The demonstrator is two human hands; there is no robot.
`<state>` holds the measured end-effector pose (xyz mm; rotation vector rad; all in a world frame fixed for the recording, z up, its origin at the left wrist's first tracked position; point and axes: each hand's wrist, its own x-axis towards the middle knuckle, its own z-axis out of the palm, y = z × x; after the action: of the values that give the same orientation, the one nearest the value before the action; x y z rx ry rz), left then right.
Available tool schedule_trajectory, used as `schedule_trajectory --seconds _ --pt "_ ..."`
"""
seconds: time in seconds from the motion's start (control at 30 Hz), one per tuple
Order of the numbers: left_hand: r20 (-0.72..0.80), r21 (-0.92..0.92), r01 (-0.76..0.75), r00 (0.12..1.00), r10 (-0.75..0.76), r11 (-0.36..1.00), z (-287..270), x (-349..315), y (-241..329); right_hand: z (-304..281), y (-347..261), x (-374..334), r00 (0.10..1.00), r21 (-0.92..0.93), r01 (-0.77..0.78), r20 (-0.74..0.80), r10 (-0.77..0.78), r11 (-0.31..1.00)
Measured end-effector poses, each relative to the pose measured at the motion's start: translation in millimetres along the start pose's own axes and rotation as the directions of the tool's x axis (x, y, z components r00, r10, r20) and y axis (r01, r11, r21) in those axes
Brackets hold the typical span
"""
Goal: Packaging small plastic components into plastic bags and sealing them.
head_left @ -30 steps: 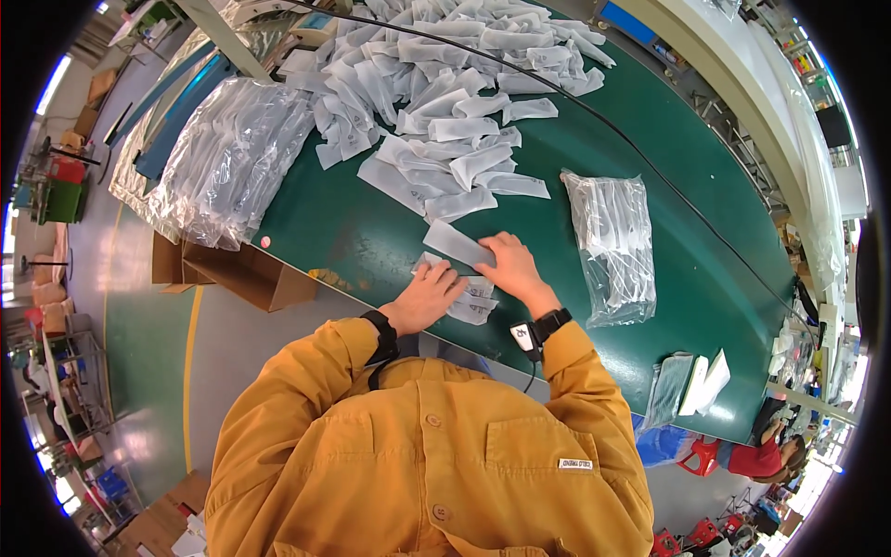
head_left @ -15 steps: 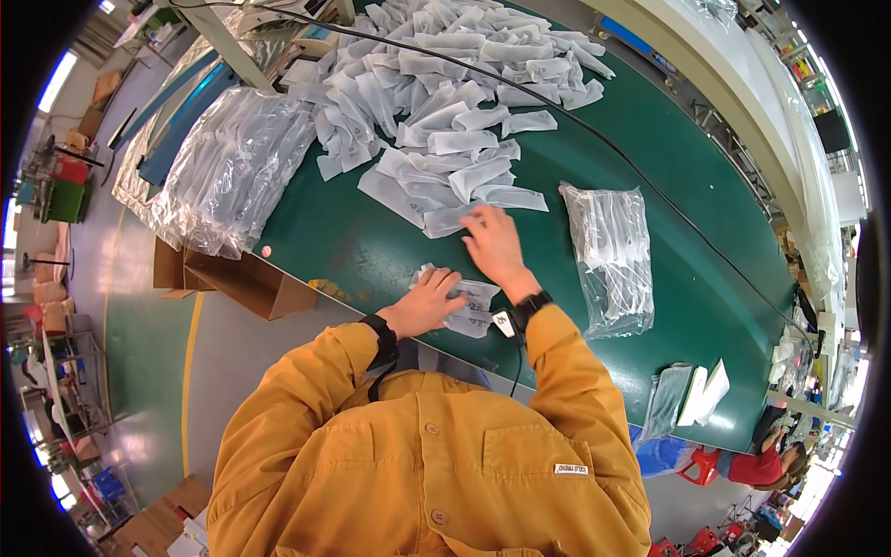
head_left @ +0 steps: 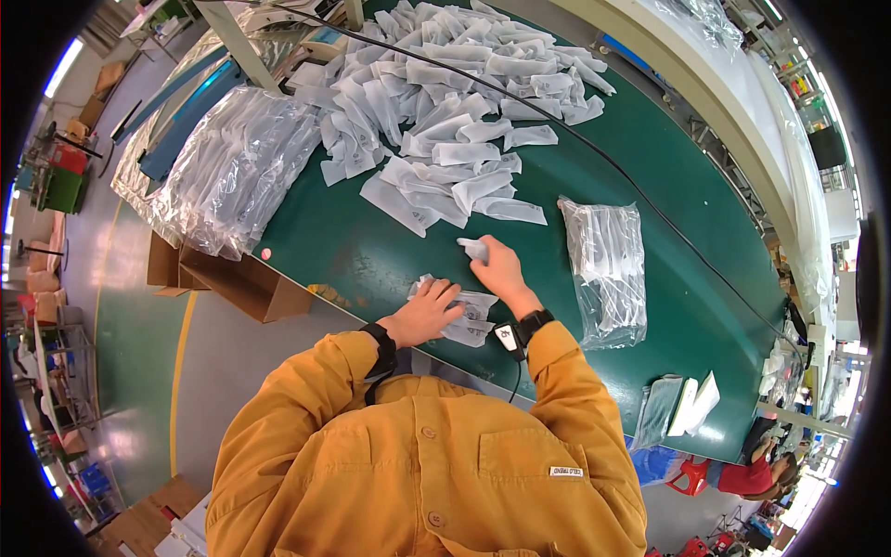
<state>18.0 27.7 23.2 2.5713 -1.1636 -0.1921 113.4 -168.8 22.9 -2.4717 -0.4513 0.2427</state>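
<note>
My right hand (head_left: 502,273) is closed on a small frosted plastic packet (head_left: 475,250), lifted over the green table just short of a large heap of similar packets (head_left: 385,107). My left hand (head_left: 423,316) lies with its fingers spread on a few frosted packets (head_left: 471,320) near the table's front edge. Its palm covers part of them, and what is inside cannot be made out. Each wrist wears a black band, and a small white-faced device (head_left: 508,338) with a cable sits by the right one.
A clear bag of stacked packets (head_left: 605,269) lies to the right, a bigger bagged bundle (head_left: 237,167) to the left. Below it stands an open cardboard box (head_left: 246,283). A black cable (head_left: 640,190) crosses above the table (head_left: 691,306). Flat sheets (head_left: 661,408) lie at the right corner.
My right hand has closed on a packet and drawn it from the heap's near edge toward me. My left hand stays on the packets in front.
</note>
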Motion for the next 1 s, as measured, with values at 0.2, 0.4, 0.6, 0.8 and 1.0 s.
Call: schedule_trajectory --seconds 0.2,0.4,0.6,0.8,1.0 --pt "-0.004 -0.086 -0.023 1.0 0.023 0.996 4 7 -5 -9 21 -7 0.967 0.436 -0.201 -0.052 0.248 0.877" --pt "0.064 -0.066 -0.022 0.998 0.026 0.998 -4 13 -1 16 3 0 0.999 0.238 -0.004 -0.033 0.012 0.971" --pt "0.029 -0.135 -0.044 0.998 0.048 0.99 5 10 -6 -14 14 -38 0.99 -0.019 0.028 -0.135 -0.03 0.999" --pt "0.003 -0.056 -0.032 0.999 0.032 0.998 -12 13 0 -17 21 -50 0.988 0.027 -0.044 0.147 0.04 0.999" --pt "0.034 0.01 -0.022 0.999 0.022 1.0 -37 25 -7 -5 26 -57 0.995 -0.016 0.086 0.05 -0.085 0.996"
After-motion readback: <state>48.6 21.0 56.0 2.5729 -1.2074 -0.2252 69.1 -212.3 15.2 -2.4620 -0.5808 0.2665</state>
